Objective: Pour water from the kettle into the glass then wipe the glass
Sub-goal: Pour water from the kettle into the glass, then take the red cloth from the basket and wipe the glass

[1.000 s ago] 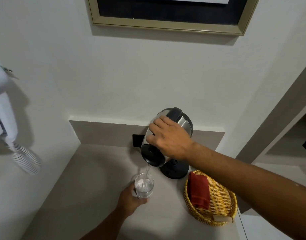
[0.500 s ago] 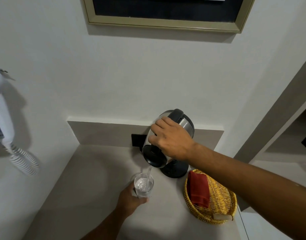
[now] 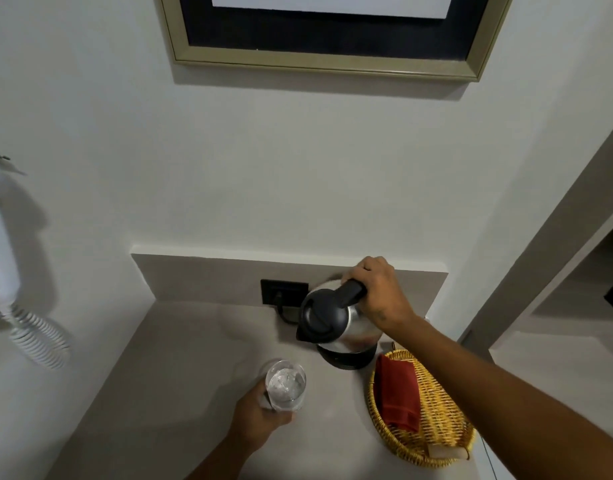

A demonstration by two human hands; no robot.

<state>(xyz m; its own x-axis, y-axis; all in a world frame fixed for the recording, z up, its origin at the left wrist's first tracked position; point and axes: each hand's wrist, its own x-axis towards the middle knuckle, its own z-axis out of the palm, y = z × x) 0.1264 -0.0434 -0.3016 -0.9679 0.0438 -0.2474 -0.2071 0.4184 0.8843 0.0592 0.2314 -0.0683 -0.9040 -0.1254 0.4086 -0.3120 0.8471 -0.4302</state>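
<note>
The right hand (image 3: 374, 292) is closed around the black handle of the stainless-steel kettle (image 3: 336, 320), fingers wrapped over the top of the grip. The kettle sits nearly upright over its round black base (image 3: 346, 356), spout pointing toward the left edge of the counter (image 3: 180, 358); whether it is fully seated on the base cannot be determined. The left hand (image 3: 260, 415) grips the lower wall of the drinking glass (image 3: 286, 384), fingers curled around the side nearest the camera. The glass stands near the front edge of the counter, in front of and to the left of the kettle, apart from it, and contains water. A woven wicker basket (image 3: 436, 410) occupies the front right corner of the counter, just beside the kettle base, with a folded red cloth (image 3: 397, 393) lying inside it. A black wall socket (image 3: 284, 292) is set in the backsplash at the rear edge, behind the kettle. A framed picture (image 3: 326, 62) hangs on the wall above, and a white wall-mounted hair dryer (image 3: 2, 237) with a coiled cord hangs on the left wall.
</note>
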